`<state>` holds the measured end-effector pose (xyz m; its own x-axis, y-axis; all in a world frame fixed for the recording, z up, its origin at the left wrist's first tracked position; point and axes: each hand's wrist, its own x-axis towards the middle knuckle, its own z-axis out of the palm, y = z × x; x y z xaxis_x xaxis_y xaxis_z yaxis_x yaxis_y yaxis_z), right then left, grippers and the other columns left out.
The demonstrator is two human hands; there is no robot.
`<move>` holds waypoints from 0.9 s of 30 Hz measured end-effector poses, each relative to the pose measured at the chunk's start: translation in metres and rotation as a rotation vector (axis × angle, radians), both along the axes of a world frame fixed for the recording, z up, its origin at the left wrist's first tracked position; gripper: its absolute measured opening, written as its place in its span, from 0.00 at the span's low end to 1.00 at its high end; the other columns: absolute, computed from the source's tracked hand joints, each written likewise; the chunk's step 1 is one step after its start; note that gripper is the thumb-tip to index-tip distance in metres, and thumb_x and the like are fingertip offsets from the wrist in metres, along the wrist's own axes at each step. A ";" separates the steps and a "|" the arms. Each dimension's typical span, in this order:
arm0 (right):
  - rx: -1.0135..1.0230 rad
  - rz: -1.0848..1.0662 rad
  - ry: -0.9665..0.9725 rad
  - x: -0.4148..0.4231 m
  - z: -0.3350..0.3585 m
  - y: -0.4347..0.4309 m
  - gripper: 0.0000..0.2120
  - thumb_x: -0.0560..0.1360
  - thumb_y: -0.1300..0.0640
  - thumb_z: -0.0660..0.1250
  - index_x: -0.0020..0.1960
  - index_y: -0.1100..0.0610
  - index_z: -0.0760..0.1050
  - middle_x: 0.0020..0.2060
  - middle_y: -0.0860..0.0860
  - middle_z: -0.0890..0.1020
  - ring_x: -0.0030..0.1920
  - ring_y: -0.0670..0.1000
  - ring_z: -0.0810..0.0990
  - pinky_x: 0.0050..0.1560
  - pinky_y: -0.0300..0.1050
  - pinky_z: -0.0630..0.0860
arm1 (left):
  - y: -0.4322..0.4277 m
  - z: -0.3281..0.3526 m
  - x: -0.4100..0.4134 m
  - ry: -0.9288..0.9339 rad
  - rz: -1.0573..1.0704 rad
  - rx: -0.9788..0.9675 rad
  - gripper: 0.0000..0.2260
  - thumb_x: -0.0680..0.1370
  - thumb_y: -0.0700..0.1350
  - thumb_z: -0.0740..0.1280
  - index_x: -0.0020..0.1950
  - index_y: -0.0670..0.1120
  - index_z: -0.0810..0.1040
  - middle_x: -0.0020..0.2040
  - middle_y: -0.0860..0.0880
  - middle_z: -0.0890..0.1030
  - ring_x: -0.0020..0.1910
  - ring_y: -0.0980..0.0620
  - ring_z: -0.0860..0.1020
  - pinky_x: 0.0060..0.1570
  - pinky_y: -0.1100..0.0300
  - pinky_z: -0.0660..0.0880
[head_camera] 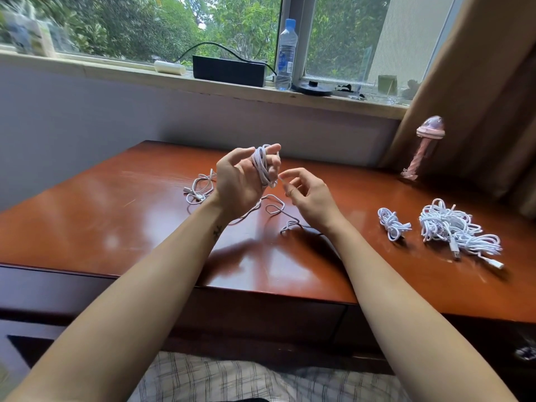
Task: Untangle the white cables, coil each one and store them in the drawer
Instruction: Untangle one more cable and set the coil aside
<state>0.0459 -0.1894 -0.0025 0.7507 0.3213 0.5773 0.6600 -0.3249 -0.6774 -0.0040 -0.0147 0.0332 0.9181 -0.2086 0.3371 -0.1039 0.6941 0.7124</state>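
Observation:
My left hand (240, 181) is raised palm up over the wooden desk (116, 227), and a white cable (262, 169) is wound in loops round its fingers. My right hand (307, 195) pinches that cable just right of the loops, between thumb and forefinger. The cable's loose tail (275, 210) trails on the desk below both hands. A second loose white cable (200, 188) lies behind my left wrist. A small coiled cable (391, 223) and a large tangled pile of white cables (455, 227) lie at the right.
A drawer front (261, 317) runs under the desk's near edge, and it is closed. A pink twisted bottle (420, 149) stands at the back right by a brown curtain. On the windowsill stand a black box (229, 71) and a water bottle (285, 53).

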 end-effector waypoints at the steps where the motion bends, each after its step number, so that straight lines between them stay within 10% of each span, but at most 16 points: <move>1: -0.016 0.017 0.014 0.000 -0.001 0.001 0.06 0.80 0.56 0.69 0.54 0.46 0.79 0.36 0.51 0.80 0.36 0.47 0.77 0.41 0.43 0.76 | 0.001 -0.001 0.002 0.016 0.008 -0.016 0.21 0.81 0.47 0.54 0.65 0.34 0.73 0.46 0.41 0.79 0.43 0.47 0.74 0.46 0.57 0.73; 13: -0.068 -0.004 0.074 -0.001 -0.003 0.003 0.08 0.80 0.61 0.67 0.57 0.55 0.81 0.35 0.43 0.80 0.34 0.40 0.75 0.39 0.36 0.72 | -0.004 -0.005 0.013 0.101 0.277 0.144 0.14 0.85 0.41 0.51 0.63 0.36 0.72 0.40 0.45 0.79 0.37 0.51 0.74 0.41 0.59 0.73; 18: -0.025 -0.140 0.037 0.003 -0.001 -0.001 0.07 0.81 0.63 0.62 0.56 0.56 0.76 0.41 0.49 0.79 0.40 0.46 0.75 0.45 0.39 0.72 | -0.001 -0.006 0.015 0.112 0.312 0.225 0.15 0.81 0.41 0.50 0.47 0.40 0.76 0.27 0.50 0.65 0.27 0.53 0.59 0.31 0.59 0.55; 27: 0.156 -0.181 0.203 0.003 0.006 -0.003 0.11 0.73 0.52 0.62 0.55 0.50 0.73 0.43 0.49 0.78 0.43 0.51 0.76 0.52 0.55 0.76 | -0.010 -0.016 0.010 -0.045 0.438 0.676 0.15 0.86 0.39 0.53 0.45 0.40 0.75 0.24 0.55 0.65 0.23 0.58 0.60 0.25 0.65 0.59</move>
